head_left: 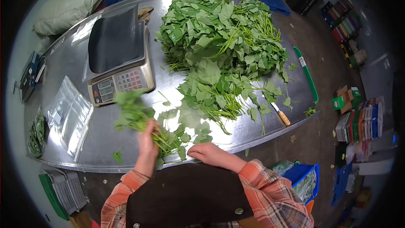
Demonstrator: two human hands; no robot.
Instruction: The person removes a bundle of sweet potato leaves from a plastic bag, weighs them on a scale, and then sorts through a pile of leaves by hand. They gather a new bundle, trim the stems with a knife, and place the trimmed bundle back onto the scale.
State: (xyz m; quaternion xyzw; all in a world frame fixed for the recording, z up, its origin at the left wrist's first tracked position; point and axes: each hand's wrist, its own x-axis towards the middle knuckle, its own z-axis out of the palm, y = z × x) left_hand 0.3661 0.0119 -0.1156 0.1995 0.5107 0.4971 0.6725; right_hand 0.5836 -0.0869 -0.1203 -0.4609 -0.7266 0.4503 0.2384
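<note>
My left hand [147, 145] is closed around the stems of a small bunch of leafy greens [130, 112], whose leaves point up and to the left and are blurred. Near the table's front edge, my right hand [210, 155] has its fingers curled together beside some loose leafy stems [183, 137]; whatever is in them is hidden. Ahead lies a big heap of the same long-stemmed greens [211, 38], with a smaller pile [215, 95] spilling toward me. A knife [281, 115] with a wooden handle rests to the right of it.
A digital scale [122, 55] stands on the metal table [109, 139] at left. Clear plastic bags [69, 118] and packed greens [37, 133] lie left of it. A green strip-like object [306, 74] is at the right edge. A blue crate [310, 181] stands below, at right.
</note>
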